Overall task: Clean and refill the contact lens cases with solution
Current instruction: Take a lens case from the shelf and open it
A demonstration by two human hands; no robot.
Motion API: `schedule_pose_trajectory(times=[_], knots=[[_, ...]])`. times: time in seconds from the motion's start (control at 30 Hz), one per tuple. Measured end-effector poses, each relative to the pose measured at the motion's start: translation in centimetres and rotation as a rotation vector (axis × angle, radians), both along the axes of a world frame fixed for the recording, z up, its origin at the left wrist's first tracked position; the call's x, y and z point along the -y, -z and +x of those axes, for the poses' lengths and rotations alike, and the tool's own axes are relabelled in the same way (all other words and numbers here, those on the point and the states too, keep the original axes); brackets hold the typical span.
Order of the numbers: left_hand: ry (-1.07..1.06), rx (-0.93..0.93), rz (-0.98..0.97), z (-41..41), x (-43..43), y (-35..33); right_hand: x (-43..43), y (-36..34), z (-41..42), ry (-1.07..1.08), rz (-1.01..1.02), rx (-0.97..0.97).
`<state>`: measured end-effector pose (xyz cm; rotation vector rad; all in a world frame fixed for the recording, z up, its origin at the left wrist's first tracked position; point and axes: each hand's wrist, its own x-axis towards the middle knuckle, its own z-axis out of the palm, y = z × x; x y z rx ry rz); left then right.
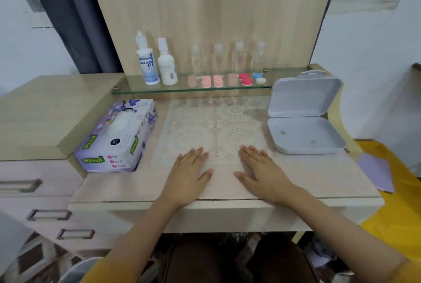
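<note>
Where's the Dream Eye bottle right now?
Head view: the Dream Eye bottle stands upright at the left end of the glass shelf, with the plain white bottle just to its right, above and behind the tissue box.

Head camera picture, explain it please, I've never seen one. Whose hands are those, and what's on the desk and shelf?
There is no machine: a person wears one camera on the head, looking down at their own hands. The left hand and right hand lie flat on the desk, holding nothing. On the glass shelf stand two white bottles, four small clear bottles and a row of contact lens cases. A tissue box lies left, an open grey box right.
</note>
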<state>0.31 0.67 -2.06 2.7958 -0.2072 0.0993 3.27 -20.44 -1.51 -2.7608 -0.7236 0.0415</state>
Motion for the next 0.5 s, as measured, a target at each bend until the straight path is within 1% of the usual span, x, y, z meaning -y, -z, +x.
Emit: schedule_pose_trajectory(times=[0.23, 0.3, 0.4, 0.5], knots=[[-0.011, -0.007, -0.001, 0.3, 0.0, -0.1, 0.0, -0.4, 1.7, -0.065, 0.046, -0.012], [-0.015, 0.011, -0.026, 0.7, -0.2, -0.7, -0.3, -0.4, 2.7, -0.078, 0.042, -0.006], [-0.021, 0.081, -0.15, 2.1, -0.8, -2.3, -0.6, -0.4, 4.2, -0.096, 0.021, 0.007], [-0.076, 0.211, -0.201, 4.6, -1.5, -4.7, -0.7, -0.2, 5.1, -0.096, 0.028, 0.021]])
